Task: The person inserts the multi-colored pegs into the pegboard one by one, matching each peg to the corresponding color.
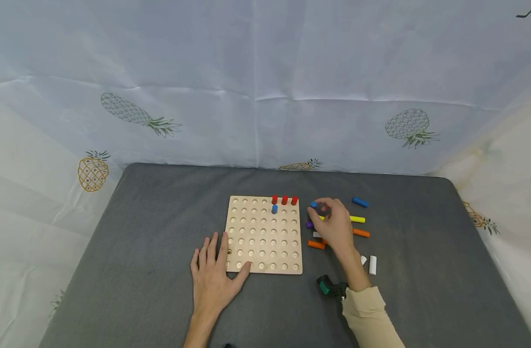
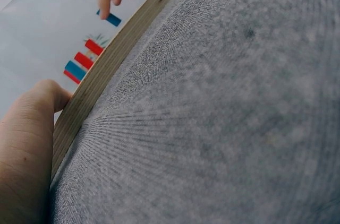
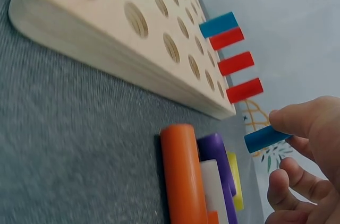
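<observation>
My left hand [image 1: 215, 278] lies spread at the pegboard's [image 1: 257, 236] near left corner.
Farther off, my right hand [image 1: 337, 224] pinches a blue peg [image 3: 265, 139] just outside the far right corner, roughly upright, parallel to the red pegs [image 1: 284, 200] standing to its left.

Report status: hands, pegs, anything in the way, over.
Left hand rests at near left corner of board; right hand pinches blue peg beside board. Three red pegs, one blue standing in board. No obstacle visible between held peg and board.
</observation>
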{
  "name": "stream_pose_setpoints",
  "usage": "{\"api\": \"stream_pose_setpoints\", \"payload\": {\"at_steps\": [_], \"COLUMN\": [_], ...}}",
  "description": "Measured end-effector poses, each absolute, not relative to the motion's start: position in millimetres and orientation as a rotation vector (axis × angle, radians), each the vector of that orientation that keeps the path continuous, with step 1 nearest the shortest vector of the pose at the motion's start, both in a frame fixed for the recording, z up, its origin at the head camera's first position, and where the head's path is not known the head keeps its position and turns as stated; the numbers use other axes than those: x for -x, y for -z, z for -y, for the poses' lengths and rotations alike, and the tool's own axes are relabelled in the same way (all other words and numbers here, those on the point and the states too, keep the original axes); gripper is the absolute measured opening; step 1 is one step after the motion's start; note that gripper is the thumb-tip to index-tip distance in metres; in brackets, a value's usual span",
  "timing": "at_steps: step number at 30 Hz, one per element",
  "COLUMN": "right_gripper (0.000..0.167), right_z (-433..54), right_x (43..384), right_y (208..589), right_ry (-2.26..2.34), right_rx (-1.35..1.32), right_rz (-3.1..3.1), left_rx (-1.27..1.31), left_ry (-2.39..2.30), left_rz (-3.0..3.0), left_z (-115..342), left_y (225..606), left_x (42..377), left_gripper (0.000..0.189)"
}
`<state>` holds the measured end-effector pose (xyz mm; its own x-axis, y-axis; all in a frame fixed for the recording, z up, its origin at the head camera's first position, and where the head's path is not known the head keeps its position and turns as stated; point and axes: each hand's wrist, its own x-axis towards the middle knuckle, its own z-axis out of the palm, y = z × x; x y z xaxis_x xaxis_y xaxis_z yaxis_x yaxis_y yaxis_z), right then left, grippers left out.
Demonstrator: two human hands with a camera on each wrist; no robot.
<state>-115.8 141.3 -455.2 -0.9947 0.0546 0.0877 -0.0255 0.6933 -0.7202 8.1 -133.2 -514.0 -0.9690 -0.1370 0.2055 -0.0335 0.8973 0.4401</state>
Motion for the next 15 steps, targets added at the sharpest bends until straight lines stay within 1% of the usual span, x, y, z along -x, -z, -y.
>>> {"api": "stream_pose_setpoints", "payload": {"at_steps": [15], "right_gripper": [0.026], "right_z": [-118.8], "right_x": [114.8], "right_y": [454.2], "right_ry": [-1.272], "right_rx": [-0.016], "right_rz": [2.781], "left_rx": [-0.139], "left_ry": [0.641], "left_rz": [2.839], "left_z": [132.9], "left_y": [514.0], "left_x": [-8.2], "left_gripper": [0.096]}}
